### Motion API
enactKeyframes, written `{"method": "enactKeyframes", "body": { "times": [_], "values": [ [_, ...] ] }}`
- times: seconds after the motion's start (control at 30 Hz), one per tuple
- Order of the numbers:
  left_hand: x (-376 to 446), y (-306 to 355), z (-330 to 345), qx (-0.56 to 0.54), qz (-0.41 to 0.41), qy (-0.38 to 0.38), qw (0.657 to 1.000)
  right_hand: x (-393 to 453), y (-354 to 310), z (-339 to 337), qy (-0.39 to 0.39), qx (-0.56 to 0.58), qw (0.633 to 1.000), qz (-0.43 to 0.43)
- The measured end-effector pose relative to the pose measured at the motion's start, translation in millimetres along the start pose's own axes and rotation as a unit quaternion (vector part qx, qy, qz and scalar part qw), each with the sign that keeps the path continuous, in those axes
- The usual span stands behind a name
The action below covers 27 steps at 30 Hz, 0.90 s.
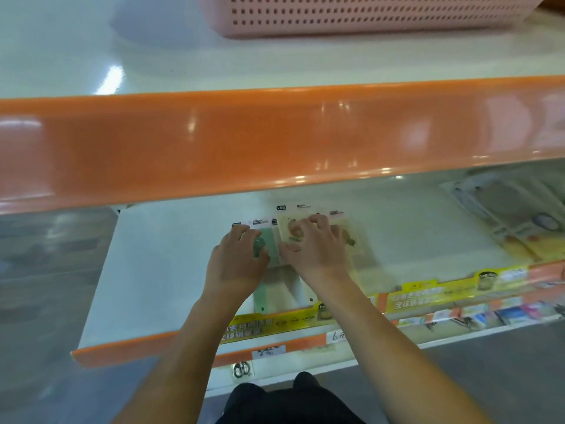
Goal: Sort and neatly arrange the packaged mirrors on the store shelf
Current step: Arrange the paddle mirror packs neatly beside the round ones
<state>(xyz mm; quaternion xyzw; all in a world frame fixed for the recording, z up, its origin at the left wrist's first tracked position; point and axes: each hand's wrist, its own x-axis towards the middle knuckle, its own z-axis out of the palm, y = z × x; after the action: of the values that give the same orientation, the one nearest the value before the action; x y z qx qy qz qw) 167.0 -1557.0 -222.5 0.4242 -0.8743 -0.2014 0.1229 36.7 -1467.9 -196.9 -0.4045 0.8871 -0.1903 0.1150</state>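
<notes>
Reaching onto the white shelf [159, 255], your left hand [235, 264] presses a green packaged mirror [269, 240] with loose fingers, your right hand [318, 249] curls onto a cream one [290, 228].

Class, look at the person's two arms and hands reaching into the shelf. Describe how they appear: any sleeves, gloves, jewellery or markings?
Both forearms are bare as far as the frame shows; no sleeve is visible. The left hand and right hand wear no gloves, and no rings, watch or bracelet can be seen on the wrists or fingers. No markings show. Motion blur softens finer detail.
</notes>
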Motion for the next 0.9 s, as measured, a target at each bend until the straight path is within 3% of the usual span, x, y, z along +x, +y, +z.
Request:
{"method": "enactKeyframes", "body": {
  "times": [0.47, 0.6, 0.9],
  "values": [
    [-8, 12, 10, -0.001, 0.015, -0.036, 0.999, 1, 15, 17, -0.009, -0.017, 0.999, -0.034],
    [-9, 19, 12, -0.002, 0.032, -0.032, 0.999, 1, 31, 12, 0.015, 0.018, 0.997, -0.071],
    [-12, 29, 19, -0.002, 0.035, -0.042, 0.999, -2, 78, 3, -0.007, 0.022, 0.991, -0.132]
  ]
}}
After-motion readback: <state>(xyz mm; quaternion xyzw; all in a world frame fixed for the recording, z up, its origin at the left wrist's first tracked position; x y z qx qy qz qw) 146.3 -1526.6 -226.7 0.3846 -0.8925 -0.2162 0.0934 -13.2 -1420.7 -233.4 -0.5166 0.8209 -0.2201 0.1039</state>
